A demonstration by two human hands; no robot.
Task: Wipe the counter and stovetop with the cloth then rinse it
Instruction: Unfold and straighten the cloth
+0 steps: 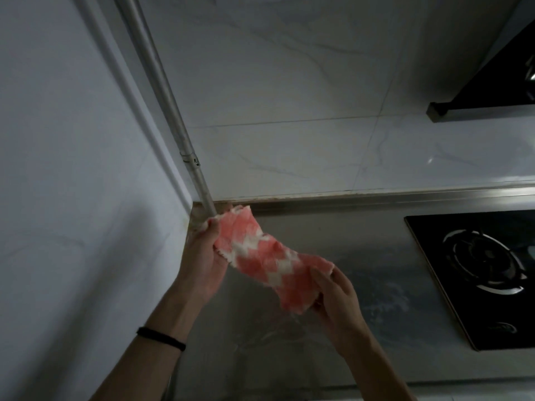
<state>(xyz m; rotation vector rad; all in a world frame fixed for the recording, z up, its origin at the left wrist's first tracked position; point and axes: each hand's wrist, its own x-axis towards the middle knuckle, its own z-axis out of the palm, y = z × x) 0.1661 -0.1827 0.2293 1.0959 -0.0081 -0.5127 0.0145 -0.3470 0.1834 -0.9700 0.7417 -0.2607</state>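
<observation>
Cloth [266, 256] — between pipe [170, 111] and stovetop [428, 237]

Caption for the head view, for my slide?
Left hand and right hand hold a pink-and-white checked cloth stretched over the steel counter, beside the black stovetop.

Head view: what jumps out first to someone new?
The pink-and-white checked cloth at centre, stretched in the air between the left hand and the right hand, each gripping one end above the steel counter. Next, the black stovetop with its burner at the right edge. A grey pipe runs down the wall corner to the counter behind the left hand.
</observation>
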